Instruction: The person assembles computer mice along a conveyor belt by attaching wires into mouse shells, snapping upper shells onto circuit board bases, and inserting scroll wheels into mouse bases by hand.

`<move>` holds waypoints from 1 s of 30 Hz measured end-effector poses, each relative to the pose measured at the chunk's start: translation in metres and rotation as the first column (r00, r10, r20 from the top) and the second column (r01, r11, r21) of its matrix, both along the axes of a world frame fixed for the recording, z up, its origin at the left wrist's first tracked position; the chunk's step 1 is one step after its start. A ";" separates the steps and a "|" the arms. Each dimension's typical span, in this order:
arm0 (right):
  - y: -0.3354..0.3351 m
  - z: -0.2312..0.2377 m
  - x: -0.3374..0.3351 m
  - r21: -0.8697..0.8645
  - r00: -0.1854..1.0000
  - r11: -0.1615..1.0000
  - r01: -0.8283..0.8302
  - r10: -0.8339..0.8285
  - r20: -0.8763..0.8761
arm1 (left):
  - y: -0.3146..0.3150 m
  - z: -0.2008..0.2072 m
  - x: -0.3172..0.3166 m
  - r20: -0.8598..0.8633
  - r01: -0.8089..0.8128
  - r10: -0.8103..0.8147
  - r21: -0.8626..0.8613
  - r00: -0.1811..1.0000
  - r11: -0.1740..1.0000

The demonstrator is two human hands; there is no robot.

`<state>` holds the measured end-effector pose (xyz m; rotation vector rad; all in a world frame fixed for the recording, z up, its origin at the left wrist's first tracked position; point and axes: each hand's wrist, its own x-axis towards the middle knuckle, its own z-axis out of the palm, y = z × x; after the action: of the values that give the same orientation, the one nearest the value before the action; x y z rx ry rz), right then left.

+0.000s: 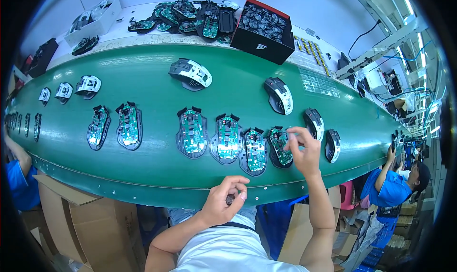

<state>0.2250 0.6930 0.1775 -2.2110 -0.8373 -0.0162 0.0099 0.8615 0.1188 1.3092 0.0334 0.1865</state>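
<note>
Close in front of me my left hand (223, 201) is curled around a small dark round part (230, 199), which looks like a mouse scroll wheel. My right hand (303, 149) hovers at the right edge of an opened mouse base (278, 150) with a green circuit board. Its thumb and fingertips are pinched together; anything between them is too small to make out. Left of that base lie more mouse bases with exposed boards, among them one base (255, 153) nearest my left hand and another base (227, 141) beside it.
The green conveyor belt (152, 170) also carries white-and-black mouse shells (191, 74). Beyond it stand a black box (262, 43) of small wheels, a pile of mouse parts (185, 17) and a clear tray (318, 82). A co-worker (390, 186) sits at the right; cardboard boxes (104, 229) stand below.
</note>
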 end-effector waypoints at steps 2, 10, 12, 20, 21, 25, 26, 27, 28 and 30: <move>0.001 -0.011 0.002 0.003 0.998 1.000 -0.025 0.025 -0.051 | 0.000 -0.001 -0.001 0.008 -0.004 0.004 -0.003 1.000 1.000; -0.030 0.012 0.032 -0.196 0.964 0.945 0.261 -0.267 -0.003 | 0.001 0.001 -0.002 0.045 -0.018 0.017 0.014 0.999 1.000; -0.031 0.004 0.034 -0.408 0.966 0.875 0.259 -0.233 0.114 | 0.002 -0.003 -0.002 0.065 -0.027 0.025 0.026 0.998 0.999; -0.031 -0.006 0.049 -0.532 0.923 0.765 0.364 -0.220 0.315 | 0.008 -0.004 -0.004 0.074 -0.031 0.027 0.057 0.997 0.998; -0.030 -0.007 0.049 -0.529 0.927 0.772 0.354 -0.212 0.310 | 0.011 -0.004 -0.006 0.063 -0.042 0.038 0.067 0.997 0.997; -0.018 -0.017 0.041 -0.393 0.957 0.888 0.239 -0.146 0.252 | 0.011 -0.007 -0.014 -0.056 -0.077 0.084 0.115 0.995 0.990; -0.025 -0.014 0.035 -0.350 0.972 0.911 0.219 -0.172 0.160 | 0.009 -0.001 -0.011 -0.089 -0.041 0.050 0.101 0.995 0.994; -0.039 -0.013 0.031 -0.219 0.978 0.954 0.206 -0.205 0.030 | 0.000 -0.008 -0.006 0.032 -0.082 0.079 0.101 0.996 0.992; -0.050 -0.012 0.025 -0.164 0.977 0.963 0.215 -0.211 0.038 | -0.003 -0.008 -0.004 0.072 -0.059 0.053 0.091 0.996 0.994; -0.063 -0.027 0.025 -0.007 0.986 0.987 0.163 -0.163 -0.033 | -0.002 -0.004 -0.003 0.045 -0.006 0.006 0.018 0.999 1.000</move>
<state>0.2502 0.6297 0.1502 -2.2724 -0.6367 -0.0568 0.0068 0.8591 0.1152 1.3221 -0.0030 0.2220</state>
